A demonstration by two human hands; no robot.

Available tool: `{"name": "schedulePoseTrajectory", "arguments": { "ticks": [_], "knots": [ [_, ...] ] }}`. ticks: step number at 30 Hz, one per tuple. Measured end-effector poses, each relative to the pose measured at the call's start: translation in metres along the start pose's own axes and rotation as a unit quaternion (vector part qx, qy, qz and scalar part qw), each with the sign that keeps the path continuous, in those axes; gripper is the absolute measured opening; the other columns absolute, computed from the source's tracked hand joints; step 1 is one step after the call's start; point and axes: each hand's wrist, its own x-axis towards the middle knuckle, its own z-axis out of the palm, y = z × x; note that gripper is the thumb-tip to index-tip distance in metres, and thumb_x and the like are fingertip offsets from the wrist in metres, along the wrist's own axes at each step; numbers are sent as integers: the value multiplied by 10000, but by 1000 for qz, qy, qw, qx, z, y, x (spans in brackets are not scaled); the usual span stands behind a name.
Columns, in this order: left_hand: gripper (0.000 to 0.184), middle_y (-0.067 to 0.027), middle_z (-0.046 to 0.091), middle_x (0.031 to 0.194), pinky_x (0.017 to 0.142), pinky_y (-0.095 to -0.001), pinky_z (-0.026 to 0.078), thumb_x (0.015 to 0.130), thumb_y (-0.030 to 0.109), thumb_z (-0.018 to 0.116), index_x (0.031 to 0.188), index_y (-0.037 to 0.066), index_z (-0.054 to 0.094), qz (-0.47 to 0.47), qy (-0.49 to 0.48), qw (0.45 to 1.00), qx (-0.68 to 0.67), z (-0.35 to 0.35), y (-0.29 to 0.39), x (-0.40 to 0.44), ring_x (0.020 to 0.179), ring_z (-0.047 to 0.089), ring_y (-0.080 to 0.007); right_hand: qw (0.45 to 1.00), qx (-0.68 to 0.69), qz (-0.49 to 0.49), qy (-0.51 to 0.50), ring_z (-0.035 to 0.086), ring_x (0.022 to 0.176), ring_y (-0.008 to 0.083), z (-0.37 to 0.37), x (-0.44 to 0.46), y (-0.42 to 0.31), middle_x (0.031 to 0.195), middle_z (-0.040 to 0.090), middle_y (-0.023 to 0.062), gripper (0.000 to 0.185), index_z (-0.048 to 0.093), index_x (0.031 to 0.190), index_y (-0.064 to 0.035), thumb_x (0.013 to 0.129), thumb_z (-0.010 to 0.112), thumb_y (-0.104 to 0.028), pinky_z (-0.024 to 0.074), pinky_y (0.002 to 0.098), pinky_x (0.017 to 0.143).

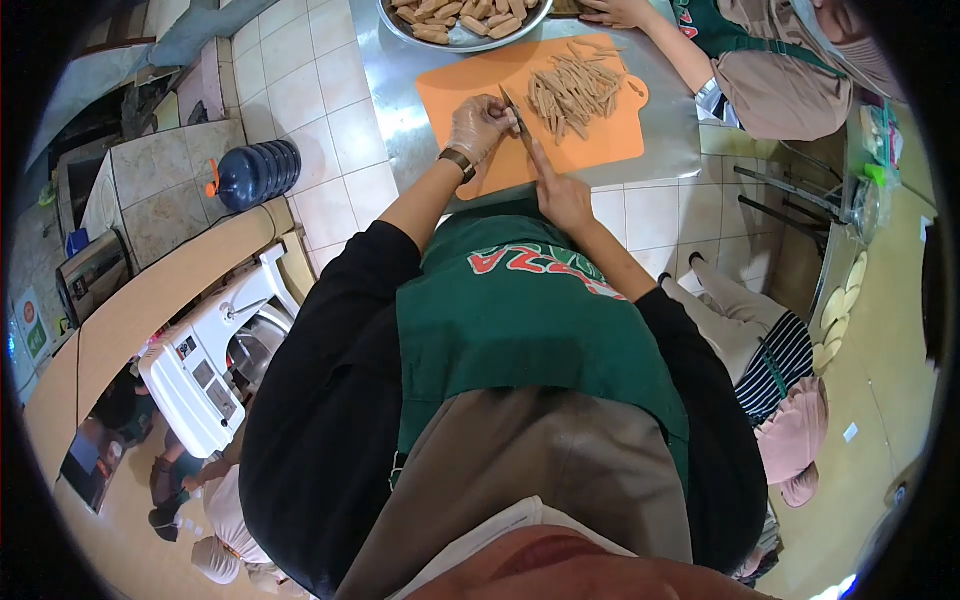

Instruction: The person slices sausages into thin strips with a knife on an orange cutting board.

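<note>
My right hand grips a knife, its index finger stretched along the back of the blade. My left hand, in a clear glove and with a dark watch at the wrist, is closed beside the blade. Its fingertips pinch a small pale piece touching the knife, too small to name surely. Both hands are over an orange cutting board. Right of the knife lies a heap of thin brown strips, perhaps cut sausage. The knife's handle is hidden in my right hand.
The board lies on a metal table. At its far edge stands a metal bowl of brown sausage-like pieces. Another person's hand reaches in at the upper right. A blue water jug lies on the floor at left.
</note>
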Motion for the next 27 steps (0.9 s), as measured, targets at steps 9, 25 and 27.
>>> {"name": "schedulePoseTrajectory", "arguments": {
  "ticks": [9,25,27],
  "knots": [
    [143,-79,638,965,813,-408,508,816,205,653,901,92,670,422,-139,821,358,-33,10,8,928,608,-284,999,38,29,-17,637,590,371,-8,-24,5,669,649,186,749,208,1515,-211,850,548,-159,502,498,559],
    [322,-184,694,813,781,-414,540,842,357,633,796,44,694,19,15,941,339,4,14,3,813,681,-349,1000,15,15,22,639,568,362,-12,20,-1,641,646,177,800,198,1521,-228,821,581,-164,503,496,572],
    [304,-180,698,840,786,-396,543,813,350,657,821,49,700,-7,21,959,284,7,0,9,818,685,-341,999,21,37,26,637,561,361,-9,20,-9,633,641,179,809,201,1522,-206,812,585,-157,506,490,570]
  ]
}}
